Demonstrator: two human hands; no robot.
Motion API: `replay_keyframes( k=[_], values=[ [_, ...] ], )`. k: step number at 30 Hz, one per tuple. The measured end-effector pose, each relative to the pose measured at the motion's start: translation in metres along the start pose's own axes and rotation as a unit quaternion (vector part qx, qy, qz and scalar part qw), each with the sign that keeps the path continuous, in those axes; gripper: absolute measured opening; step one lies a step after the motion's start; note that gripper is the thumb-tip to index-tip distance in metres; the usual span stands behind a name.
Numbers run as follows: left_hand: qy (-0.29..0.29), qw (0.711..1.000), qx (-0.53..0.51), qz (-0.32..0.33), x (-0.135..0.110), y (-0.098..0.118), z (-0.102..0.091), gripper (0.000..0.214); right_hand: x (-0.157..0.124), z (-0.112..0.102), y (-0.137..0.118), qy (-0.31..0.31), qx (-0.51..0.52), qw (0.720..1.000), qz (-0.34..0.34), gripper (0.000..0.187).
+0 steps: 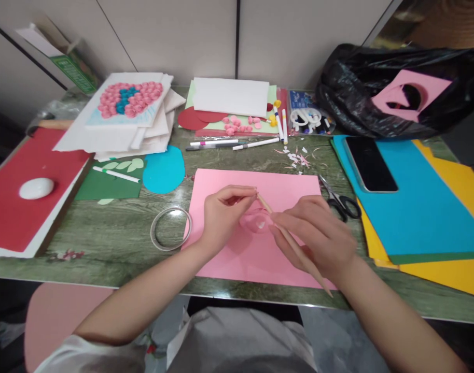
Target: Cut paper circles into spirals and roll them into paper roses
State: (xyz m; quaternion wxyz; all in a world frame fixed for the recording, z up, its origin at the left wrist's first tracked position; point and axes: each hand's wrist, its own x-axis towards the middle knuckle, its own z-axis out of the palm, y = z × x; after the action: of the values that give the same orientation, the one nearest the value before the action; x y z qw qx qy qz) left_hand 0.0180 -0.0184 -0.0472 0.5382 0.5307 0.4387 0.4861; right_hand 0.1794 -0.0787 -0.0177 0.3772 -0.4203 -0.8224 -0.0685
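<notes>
Above a pink sheet of paper (217, 259), my right hand (318, 233) grips a wooden chopstick (312, 270) that slants up and away from me. Its thin far end meets the fingertips of my left hand (227, 212). Thumb and forefinger are pinched together there, and whatever small thing they hold is too small to make out. Below the fingers, a small clear, shiny round thing (257, 224) lies on the pink sheet, partly hidden. A roll of tape (154, 235) is beside my left wrist. Black-handled scissors (348, 206) lie right of the sheet.
At right, a phone (371, 165) rests on blue paper (427, 207), near a black plastic bag (346, 88). Paper scraps (297, 157) and pens (256, 144) lie behind the sheet. At left are a blue paper circle (164, 170), a flower picture (131, 98) and a white oval object (37, 188).
</notes>
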Motion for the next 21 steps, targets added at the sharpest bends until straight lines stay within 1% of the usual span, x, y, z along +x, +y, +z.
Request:
replay_keyframes(
  k=[4,7,9,12,15,21],
  values=[
    [0.006,1.0,-0.003,0.006,0.0002,0.0014,-0.0011,0.005,-0.0031,-0.0029,0.0007,0.015,0.014,0.999,-0.026,0.03],
    [0.004,1.0,-0.005,0.011,-0.0008,0.0011,-0.0012,0.006,-0.0042,-0.004,0.0,0.02,0.009,0.999,-0.048,0.03],
    [0.0,1.0,-0.008,0.013,-0.0014,0.0003,-0.0007,0.007,-0.0039,-0.004,-0.0011,0.019,-0.004,0.998,-0.055,0.025],
    [-0.006,1.0,-0.013,0.014,-0.0023,-0.0012,0.0005,0.007,-0.0015,-0.0033,-0.0031,0.027,-0.021,0.998,-0.056,0.017],
    [-0.011,1.0,-0.015,0.008,-0.0032,-0.0022,0.0015,0.007,0.0016,-0.0018,-0.0048,0.036,-0.033,0.997,-0.055,0.017],
    [-0.007,1.0,-0.012,-0.001,-0.0022,-0.0047,0.0014,0.007,0.0007,0.0029,-0.0055,0.063,-0.041,0.997,-0.025,0.019]
  ],
)
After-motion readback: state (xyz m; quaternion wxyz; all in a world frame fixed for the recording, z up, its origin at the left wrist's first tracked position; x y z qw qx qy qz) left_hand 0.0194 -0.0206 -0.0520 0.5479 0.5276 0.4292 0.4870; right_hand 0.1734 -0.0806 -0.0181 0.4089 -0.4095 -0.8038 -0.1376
